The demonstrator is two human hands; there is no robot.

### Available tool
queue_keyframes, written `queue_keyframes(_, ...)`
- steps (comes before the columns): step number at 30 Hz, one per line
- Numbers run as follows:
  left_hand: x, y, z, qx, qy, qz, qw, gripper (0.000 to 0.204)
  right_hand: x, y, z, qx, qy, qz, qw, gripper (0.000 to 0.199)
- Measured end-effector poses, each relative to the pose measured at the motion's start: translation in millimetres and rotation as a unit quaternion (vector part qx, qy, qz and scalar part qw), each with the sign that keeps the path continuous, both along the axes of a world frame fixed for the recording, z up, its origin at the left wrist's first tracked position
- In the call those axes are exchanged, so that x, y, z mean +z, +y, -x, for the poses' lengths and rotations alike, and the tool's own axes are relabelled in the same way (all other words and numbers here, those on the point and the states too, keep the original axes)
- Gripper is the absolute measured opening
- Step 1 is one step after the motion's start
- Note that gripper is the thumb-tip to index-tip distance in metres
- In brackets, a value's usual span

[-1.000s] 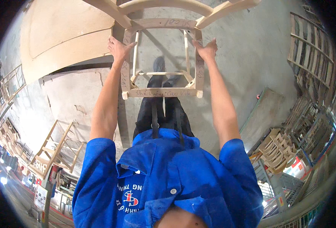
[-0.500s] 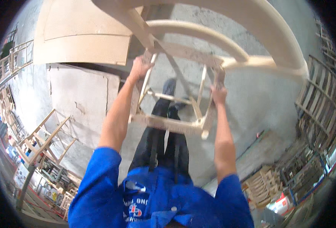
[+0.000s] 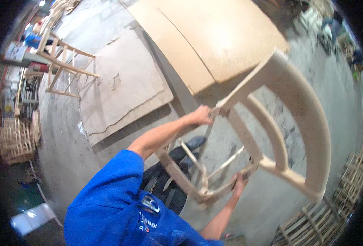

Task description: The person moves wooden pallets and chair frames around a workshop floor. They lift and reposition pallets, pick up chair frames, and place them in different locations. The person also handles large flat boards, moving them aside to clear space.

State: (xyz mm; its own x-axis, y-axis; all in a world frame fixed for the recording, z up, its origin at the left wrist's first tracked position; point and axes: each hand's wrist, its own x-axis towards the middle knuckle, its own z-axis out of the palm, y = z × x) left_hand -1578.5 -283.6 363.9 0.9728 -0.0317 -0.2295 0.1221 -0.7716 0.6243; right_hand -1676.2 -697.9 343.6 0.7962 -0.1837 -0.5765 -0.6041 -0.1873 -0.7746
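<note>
Between my arms is a pale bare-wood chair frame (image 3: 308, 102), with an open seat and a broad curved backrest at the right. My left hand (image 3: 203, 115) is wrapped round the seat frame near the back post. On the opposite side, my right hand (image 3: 240, 180) grips the other seat rail; its fingers are partly hidden by the wood. The legs and stretchers show through the seat opening, above my shoes. Where the leg ends rest, I cannot tell.
A second wooden chair frame (image 3: 68, 67) stands at the upper left. Flat on the concrete floor lie a greyish board (image 3: 124, 90) and a large tan sheet (image 3: 214, 37). Slatted wooden pallets (image 3: 312, 225) are at the lower right, and wooden parts (image 3: 15, 141) are stacked at the left.
My view has turned, so the boards and the other chair sit higher and further right. The held chair frame appears rotated clockwise, its backrest now to the right. Both hands keep their grip.
</note>
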Motion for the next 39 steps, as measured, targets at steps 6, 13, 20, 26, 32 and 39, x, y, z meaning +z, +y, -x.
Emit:
queue_keyframes(6,142.1,72.3,113.3,0.119,0.027,0.139,0.983,0.049,127.5,61.4,18.4,0.067,-0.134,-0.031,0.988,0.017)
queue_keyframes(13,203.5,152.1,297.8,0.252,-0.071,0.249,0.933,0.064,310.7,183.8,39.1,0.277,-0.268,0.165,0.908,0.02)
queue_keyframes(20,292.2,238.6,467.3,0.291,-0.299,0.49,0.765,0.064,492.2,378.0,30.8,0.513,-0.474,0.337,0.631,0.023)
queue_keyframes(26,284.4,267.9,531.0,0.41,-0.37,0.505,0.663,0.039,621.6,600.8,110.5,0.625,-0.463,0.196,0.597,0.027)
queue_keyframes(32,332.1,277.9,503.3,0.549,-0.403,0.594,0.427,0.029,643.4,780.2,96.4,0.735,-0.488,0.214,0.42,0.026)
queue_keyframes(39,276.5,310.5,490.4,0.68,-0.388,0.499,0.372,0.047,562.5,959.8,80.3,0.84,-0.402,0.232,0.281,0.042)
